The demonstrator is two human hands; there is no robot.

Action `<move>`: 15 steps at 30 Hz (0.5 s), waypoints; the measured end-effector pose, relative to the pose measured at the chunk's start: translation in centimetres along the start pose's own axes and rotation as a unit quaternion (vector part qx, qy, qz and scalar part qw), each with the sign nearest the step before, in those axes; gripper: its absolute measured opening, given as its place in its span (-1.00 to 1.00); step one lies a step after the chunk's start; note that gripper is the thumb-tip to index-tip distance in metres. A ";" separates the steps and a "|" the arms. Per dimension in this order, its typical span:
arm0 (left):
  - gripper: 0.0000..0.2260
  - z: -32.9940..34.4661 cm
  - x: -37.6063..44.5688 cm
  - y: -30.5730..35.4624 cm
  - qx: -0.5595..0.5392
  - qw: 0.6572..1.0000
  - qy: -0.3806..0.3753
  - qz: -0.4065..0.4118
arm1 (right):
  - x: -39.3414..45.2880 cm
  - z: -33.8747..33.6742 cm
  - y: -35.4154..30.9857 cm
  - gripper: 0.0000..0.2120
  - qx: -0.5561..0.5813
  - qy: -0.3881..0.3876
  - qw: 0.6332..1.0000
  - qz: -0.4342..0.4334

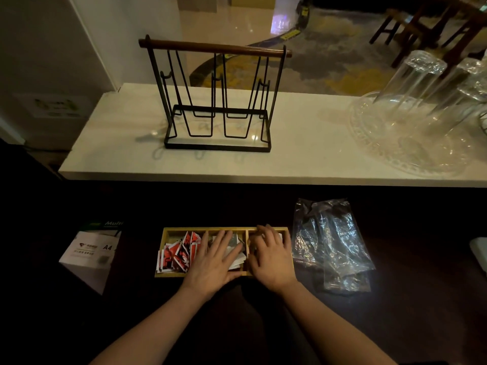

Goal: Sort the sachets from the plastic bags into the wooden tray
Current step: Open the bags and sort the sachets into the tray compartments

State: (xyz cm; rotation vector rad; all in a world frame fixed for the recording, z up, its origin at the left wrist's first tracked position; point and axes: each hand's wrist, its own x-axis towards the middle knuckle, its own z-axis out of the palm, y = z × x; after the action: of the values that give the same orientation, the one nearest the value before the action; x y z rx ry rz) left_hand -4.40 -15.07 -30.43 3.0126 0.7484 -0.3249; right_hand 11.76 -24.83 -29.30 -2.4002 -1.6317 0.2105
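A dim room with a patterned carpet lies beyond a pale stone ledge (303, 143), which runs across the upper half of the scene above a dark bench (408, 312). On the ledge at 12 o'clock stands a black wire rack (216, 101) with a wooden top bar; at 2 o'clock, upturned drinking glasses (411, 83) rest on a cut-glass platter (382, 154), presumably left to drain. On the bench at 8 o'clock sits a white carton of A4 paper (87, 256). At 4 o'clock lie crumpled clear plastic bags (332, 246), glossy, flat and seemingly emptied, just beside the wooden tray (184, 229). The tray, a shallow pale-wood box with three compartments, sits at centre. Its left compartment is crammed with red-and-white sachets (175, 255), some spilling over the near rim. The left hand (213, 264) lies flat, fingers spread, over grey-and-white sachets (238, 255) in the middle compartment, apparently pressing them level. The right hand (271, 256) covers the right compartment, fingers loosely curled; whether it grips anything cannot be told. Sorting looks nearly finished.
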 end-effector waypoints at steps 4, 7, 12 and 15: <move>-0.32 -0.9 -1.7 -2.0 0.052 0.998 0.043 -0.017 | -1.7 -0.9 1.3 -0.58 0.058 0.019 0.998 0.030; -0.30 -1.4 -3.1 -3.7 0.021 0.990 0.059 -0.127 | -3.1 -0.9 3.0 -0.53 0.170 0.067 0.979 0.085; -0.37 -0.1 -4.1 -4.9 -0.100 0.974 -0.007 -0.203 | -3.6 0.2 2.7 -0.35 0.111 -0.024 0.993 0.025; -0.45 -0.2 -3.7 -4.8 -0.105 0.972 0.018 -0.209 | -2.4 1.0 1.2 -0.41 0.024 -0.049 0.998 0.010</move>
State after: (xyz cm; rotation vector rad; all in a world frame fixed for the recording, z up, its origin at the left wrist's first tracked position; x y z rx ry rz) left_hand -9.82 -12.56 -29.34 2.6502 1.3286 -0.1819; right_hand 11.68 -27.35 -30.58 -2.4068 -1.6242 0.3706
